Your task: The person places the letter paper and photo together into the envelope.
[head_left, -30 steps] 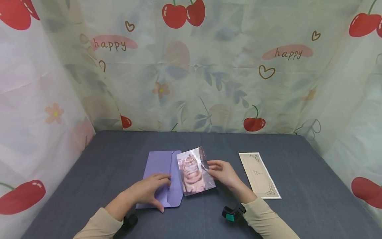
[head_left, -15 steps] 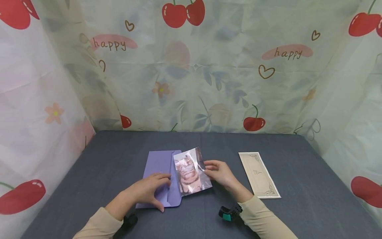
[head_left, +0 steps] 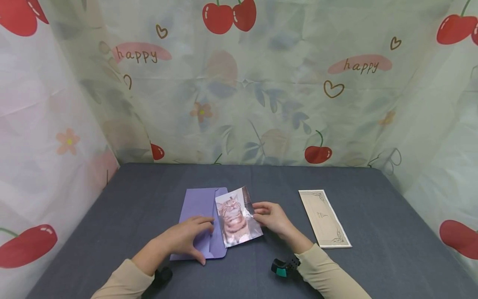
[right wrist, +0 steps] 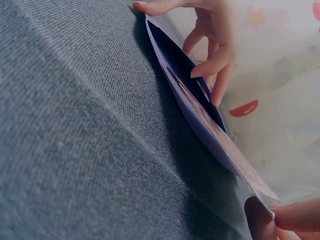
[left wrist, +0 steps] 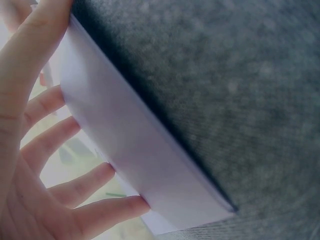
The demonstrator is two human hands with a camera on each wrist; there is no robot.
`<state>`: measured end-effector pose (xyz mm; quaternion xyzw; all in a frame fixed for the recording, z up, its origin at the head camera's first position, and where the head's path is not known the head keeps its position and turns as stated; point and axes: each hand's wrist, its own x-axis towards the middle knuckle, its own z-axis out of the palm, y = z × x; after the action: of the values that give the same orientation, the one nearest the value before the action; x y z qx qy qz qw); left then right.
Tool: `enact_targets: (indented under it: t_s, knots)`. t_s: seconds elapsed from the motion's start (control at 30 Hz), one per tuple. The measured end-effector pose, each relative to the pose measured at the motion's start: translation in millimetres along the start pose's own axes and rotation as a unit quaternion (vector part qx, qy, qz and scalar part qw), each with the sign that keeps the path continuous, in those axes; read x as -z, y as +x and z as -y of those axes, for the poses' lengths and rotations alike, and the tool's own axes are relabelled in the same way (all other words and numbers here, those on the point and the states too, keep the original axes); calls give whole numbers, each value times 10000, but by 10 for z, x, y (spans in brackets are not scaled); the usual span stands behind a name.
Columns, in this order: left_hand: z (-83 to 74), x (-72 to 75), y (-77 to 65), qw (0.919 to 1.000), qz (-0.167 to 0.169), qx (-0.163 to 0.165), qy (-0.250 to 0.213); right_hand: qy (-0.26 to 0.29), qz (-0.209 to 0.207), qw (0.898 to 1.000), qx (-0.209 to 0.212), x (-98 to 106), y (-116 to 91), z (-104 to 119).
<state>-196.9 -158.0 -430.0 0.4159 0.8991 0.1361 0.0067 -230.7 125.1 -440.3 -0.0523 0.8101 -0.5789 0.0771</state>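
A purple envelope (head_left: pixel 199 202) lies on the table with its flap side to the right. My left hand (head_left: pixel 191 236) rests on it, fingers spread over the paper and thumb at the near edge. In the left wrist view, the left fingertips touch the pale envelope (left wrist: pixel 125 135). My right hand (head_left: pixel 274 218) pinches the right edge of a glossy cat photo (head_left: pixel 233 220), which overlaps the envelope's flap. From the right wrist view, the envelope (right wrist: pixel 200 125) gapes along its mouth, and the tilted photo (right wrist: pixel 235 150) has its far end at that opening.
A beige card with ornate corners (head_left: pixel 323 218) lies to the right of my right hand. Dark cloth covers the table (head_left: pixel 254 274). A cherry-patterned curtain (head_left: pixel 242 104) hangs behind and along both sides. Black wrist straps (head_left: pixel 285 265) sit below the forearms.
My right hand has moved a little to the left with the photo, which now covers more of the envelope's flap. The left hand and the envelope look still.
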Motion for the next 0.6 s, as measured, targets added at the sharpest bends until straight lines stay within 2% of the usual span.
enact_targets:
  t_s: [0.2, 0.4, 0.6]
  knots:
    - [15, -5, -9, 10000, -41, -28, 16, -29, -2, 10000, 7, -31, 1, -12]
    - [7, -9, 0, 10000, 42, 32, -12, -49, 135, 9999, 64, -45, 13, -29]
    - [-8, 9, -3, 9999, 87, 63, -53, -93, 103, 9999, 37, -112, 16, 11]
